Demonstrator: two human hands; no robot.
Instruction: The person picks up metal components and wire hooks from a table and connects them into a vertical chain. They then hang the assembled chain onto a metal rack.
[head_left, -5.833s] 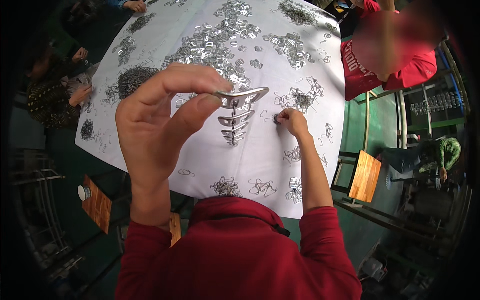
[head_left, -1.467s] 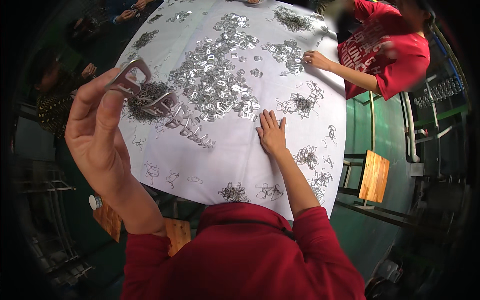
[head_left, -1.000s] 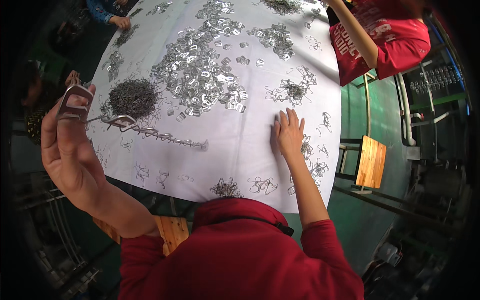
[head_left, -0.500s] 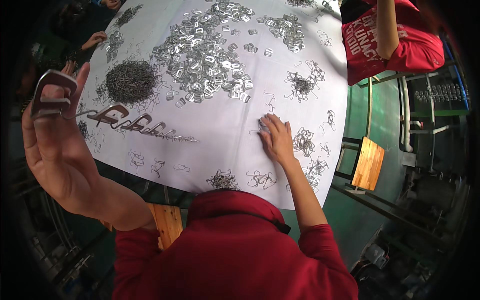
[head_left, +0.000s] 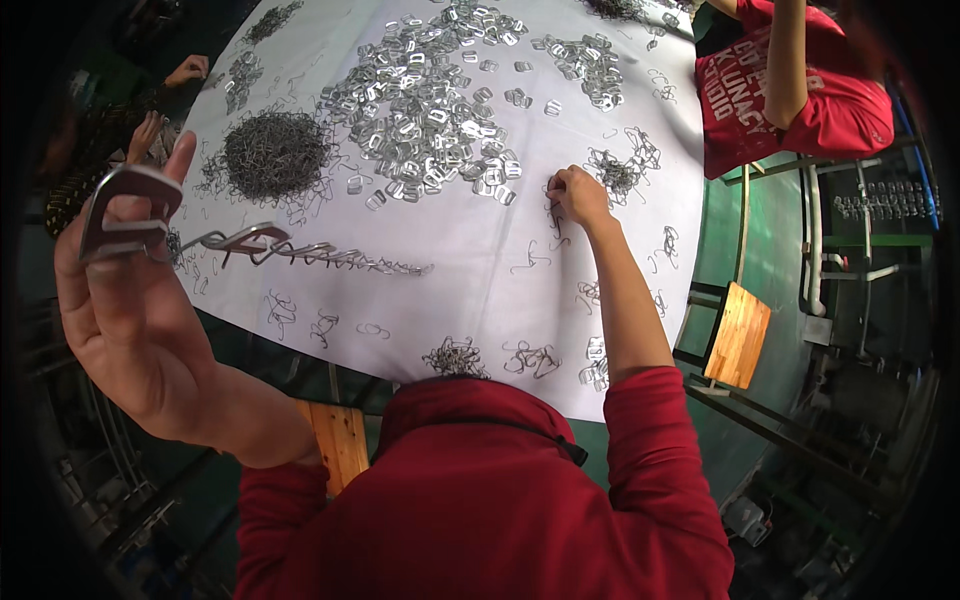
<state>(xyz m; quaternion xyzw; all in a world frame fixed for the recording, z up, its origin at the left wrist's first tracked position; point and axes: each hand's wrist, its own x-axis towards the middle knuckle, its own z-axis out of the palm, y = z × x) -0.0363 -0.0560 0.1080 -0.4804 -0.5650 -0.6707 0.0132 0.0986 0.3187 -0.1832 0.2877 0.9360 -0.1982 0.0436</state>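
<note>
Raised at the left, my left hand (head_left: 140,340) grips a flat metal buckle (head_left: 97,215) with a rectangular slot, the fingers through and behind it. From that buckle a chain of linked buckles and wire hooks (head_left: 330,255) stretches to the right above the table, narrowing with distance. My right hand (head_left: 580,195) is over the right part of the table, thumb and fingers pinched on a thin wire hook (head_left: 554,208), mostly hidden by the fingertips. Below that hand lie a few loose bent wires (head_left: 533,257).
A large heap of silver buckles (head_left: 430,110) covers the middle of the white table (head_left: 460,320). Dark wire hooks form a round pile (head_left: 275,155) at the left and a smaller pile (head_left: 620,172) by my right hand. Co-workers' hands (head_left: 187,70) rest at the left edge; another person (head_left: 745,95) stands far right.
My right hand has moved up and slightly right across the table, and its spread fingers have closed into a pinch. My left hand still holds the buckle chain, which swung a little.
</note>
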